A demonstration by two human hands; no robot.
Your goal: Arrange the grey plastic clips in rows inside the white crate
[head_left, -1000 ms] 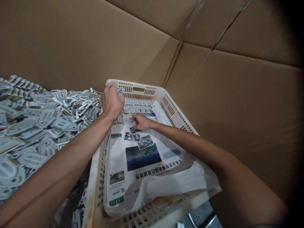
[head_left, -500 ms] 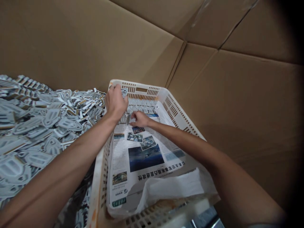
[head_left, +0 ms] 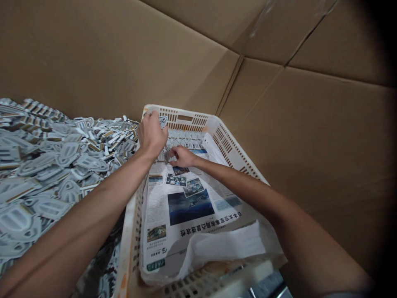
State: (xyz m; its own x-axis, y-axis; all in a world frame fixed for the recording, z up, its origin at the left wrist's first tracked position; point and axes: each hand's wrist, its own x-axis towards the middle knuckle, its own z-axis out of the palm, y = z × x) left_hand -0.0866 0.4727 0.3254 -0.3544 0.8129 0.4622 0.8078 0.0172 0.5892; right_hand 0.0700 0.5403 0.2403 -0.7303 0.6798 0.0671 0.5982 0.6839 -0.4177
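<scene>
My left hand [head_left: 152,134] is raised over the far left corner of a white plastic basket [head_left: 245,154]. Its fingers are closed round a flat grey slotted part [head_left: 163,121] with a pointed, looped end. Lower and to the right, my right hand [head_left: 182,156] reaches into the basket, thumb and fingers curled at another grey part [head_left: 168,155], which they partly hide. That part is at the end of a short row of like parts [head_left: 160,157]. Behind it, fuller rows of parts [head_left: 186,135] stand close together on the newspaper [head_left: 190,207] lining the basket.
A large heap of loose grey parts [head_left: 62,161] lies to the left, up against the basket. Tall cardboard walls [head_left: 108,58] rise behind and on the right. White lining paper [head_left: 229,242] is folded up at the basket's near end.
The part at my right fingertips has shifted slightly left, closer to the short row. My left hand stays almost where it was, still with its part.
</scene>
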